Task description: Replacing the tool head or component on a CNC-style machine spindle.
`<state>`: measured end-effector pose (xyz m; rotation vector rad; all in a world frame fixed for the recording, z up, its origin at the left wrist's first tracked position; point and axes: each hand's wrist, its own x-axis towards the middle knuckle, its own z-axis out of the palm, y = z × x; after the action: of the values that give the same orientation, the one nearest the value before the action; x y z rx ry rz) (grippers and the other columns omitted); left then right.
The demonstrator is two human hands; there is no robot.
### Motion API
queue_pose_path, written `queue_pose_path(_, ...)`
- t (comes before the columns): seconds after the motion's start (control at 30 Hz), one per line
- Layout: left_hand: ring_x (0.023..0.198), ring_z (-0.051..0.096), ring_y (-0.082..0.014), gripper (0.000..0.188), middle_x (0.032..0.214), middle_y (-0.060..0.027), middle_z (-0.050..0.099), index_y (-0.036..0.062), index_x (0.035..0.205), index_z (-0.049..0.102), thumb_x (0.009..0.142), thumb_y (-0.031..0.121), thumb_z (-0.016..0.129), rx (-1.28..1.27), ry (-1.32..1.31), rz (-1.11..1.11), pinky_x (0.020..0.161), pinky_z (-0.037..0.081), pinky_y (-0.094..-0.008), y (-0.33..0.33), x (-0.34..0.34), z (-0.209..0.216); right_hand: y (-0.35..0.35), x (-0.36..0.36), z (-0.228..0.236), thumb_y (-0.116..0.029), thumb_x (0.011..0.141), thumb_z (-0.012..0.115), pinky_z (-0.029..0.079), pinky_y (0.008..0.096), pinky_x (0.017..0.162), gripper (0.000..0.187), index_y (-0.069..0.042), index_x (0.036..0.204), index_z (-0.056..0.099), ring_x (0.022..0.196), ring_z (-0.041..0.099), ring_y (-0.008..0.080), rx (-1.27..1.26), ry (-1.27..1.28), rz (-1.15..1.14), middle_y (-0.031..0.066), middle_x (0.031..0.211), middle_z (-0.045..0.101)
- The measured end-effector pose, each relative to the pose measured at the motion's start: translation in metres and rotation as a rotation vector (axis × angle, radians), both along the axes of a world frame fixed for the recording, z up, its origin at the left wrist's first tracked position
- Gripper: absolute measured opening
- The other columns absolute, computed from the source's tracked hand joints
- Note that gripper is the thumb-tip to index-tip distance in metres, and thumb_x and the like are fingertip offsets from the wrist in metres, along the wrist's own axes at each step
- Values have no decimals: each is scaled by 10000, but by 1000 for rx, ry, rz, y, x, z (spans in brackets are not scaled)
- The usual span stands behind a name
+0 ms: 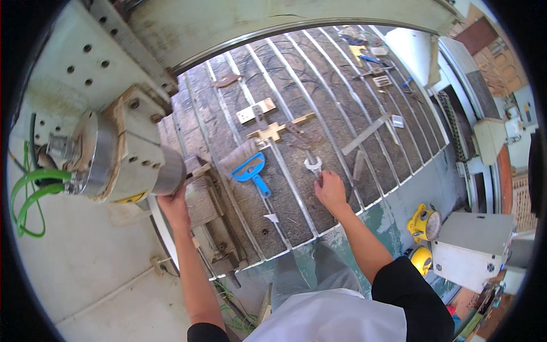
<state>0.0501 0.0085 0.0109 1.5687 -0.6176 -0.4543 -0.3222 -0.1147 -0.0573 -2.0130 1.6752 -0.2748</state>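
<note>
Hands well apart, each on its own thing. Right hand [331, 194]: fingers closed on the handle of an open-end wrench [313, 163], forked head pointing away from the person. Wrench is over the middle of the slotted machine table [296, 206]; can't tell if it's lying on it or just off it. Left hand [175, 210]: up against the lower end of the cylindrical spindle housing [137, 154]; fingers partly hidden behind it, so can't tell if it's gripping or only steadying.

Step in hand, my read: getting hold of the wrench, with the left hand parked at the spindle. Moving the wrench from here would call for a firm hold on the handle and keeping its head clear of the rusty tool [294, 129] just beyond.

Close in: blue-handled brush [250, 170] left of the wrench, machine vise [206, 208] beside the left forearm. Farther out: cross-shaped wooden piece [273, 132], long flat metal bar [364, 135] to the right, green hoses [25, 185] on the housing's far left, grey metal box [473, 239] off the table, lower right.
</note>
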Motion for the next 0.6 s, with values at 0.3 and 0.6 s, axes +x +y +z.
queue_pose_path(0.3, 1039, 579, -222, 487, 1154, -149, 595, -57, 1182, 512, 740, -70, 716, -83, -27, 139, 930, 449, -328, -16, -16, 0, -56, -103, 5, -147, 755, 659, 504, 447, 726, 184, 14, 839, 624, 800, 632, 381, -91, 44, -231, 209, 809, 645)
queue_pose_path(0.6, 976, 591, -169, 338, 1073, -114, 622, -32, 1117, 545, 798, -36, 655, 20, -40, 256, 858, 466, -297, 8, -21, -6, -14, -71, 9, -180, 759, 682, 509, 439, 701, 198, 3, 804, 621, 764, 638, 383, 170, -87, 144, 200, 756, 650)
